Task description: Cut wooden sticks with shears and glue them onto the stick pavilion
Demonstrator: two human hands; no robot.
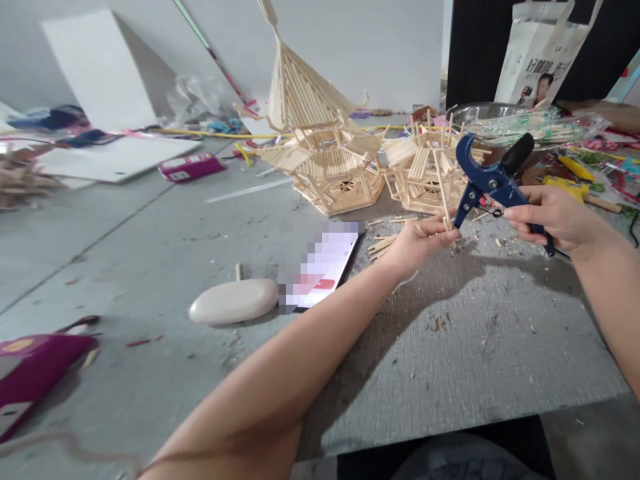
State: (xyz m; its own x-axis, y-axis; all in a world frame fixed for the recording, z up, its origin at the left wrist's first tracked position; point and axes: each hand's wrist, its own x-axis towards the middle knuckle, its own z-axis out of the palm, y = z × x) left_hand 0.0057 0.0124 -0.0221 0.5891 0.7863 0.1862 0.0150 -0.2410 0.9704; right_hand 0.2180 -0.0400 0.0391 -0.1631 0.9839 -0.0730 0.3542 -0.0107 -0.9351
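My left hand (425,241) is closed round thin wooden sticks (443,190), one of them standing up nearly vertical from the fingers. Its fingertips are close to the lower handle of a blue cutter (493,183). The cutter is gripped in my right hand (553,217), its curved jaw raised and apart from the other handle. Just behind the sticks stands a small stick structure (425,177). Left of it is a larger one (337,180) with a tall pointed roof (305,93). Short cut sticks (383,245) lie beside my left hand.
A phone (325,267) and a white oval case (235,301) lie left of my left forearm. Purple boxes (193,167) sit farther left. At the back right are bagged sticks (540,127), a metal bowl (483,110) and a white bag (543,57).
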